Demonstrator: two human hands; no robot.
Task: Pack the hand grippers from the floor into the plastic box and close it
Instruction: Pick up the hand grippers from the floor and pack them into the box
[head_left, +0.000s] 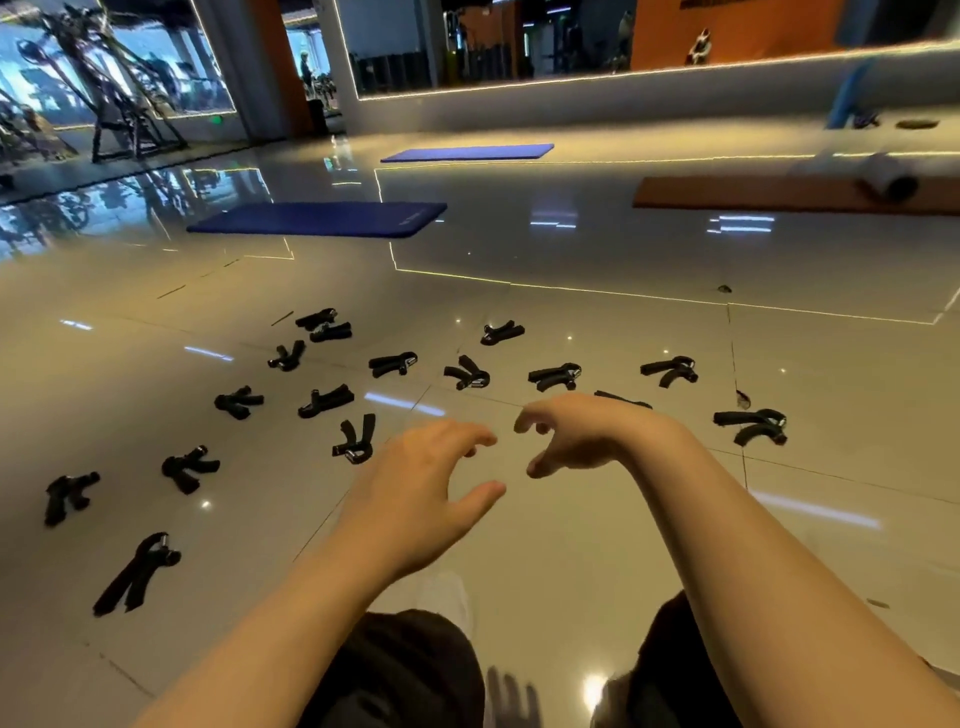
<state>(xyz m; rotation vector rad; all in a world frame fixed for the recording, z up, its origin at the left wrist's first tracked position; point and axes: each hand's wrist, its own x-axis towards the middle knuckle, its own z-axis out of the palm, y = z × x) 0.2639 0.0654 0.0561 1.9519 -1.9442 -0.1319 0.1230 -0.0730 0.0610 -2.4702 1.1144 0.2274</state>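
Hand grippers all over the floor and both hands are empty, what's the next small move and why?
Probably reach the left hand forward and left to the nearest hand gripper and pick it up. Both hands hover open, holding nothing, and the right hand partly covers another gripper it could take. No plastic box is in view, so collecting comes first.

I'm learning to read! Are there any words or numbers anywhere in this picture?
None can be read.
Near blue mat: a small pale mark by its right end, too blurred to read.
Orange wall: dark shapes at the top edge, cut off and blurred.
Hand grippers: no words show.
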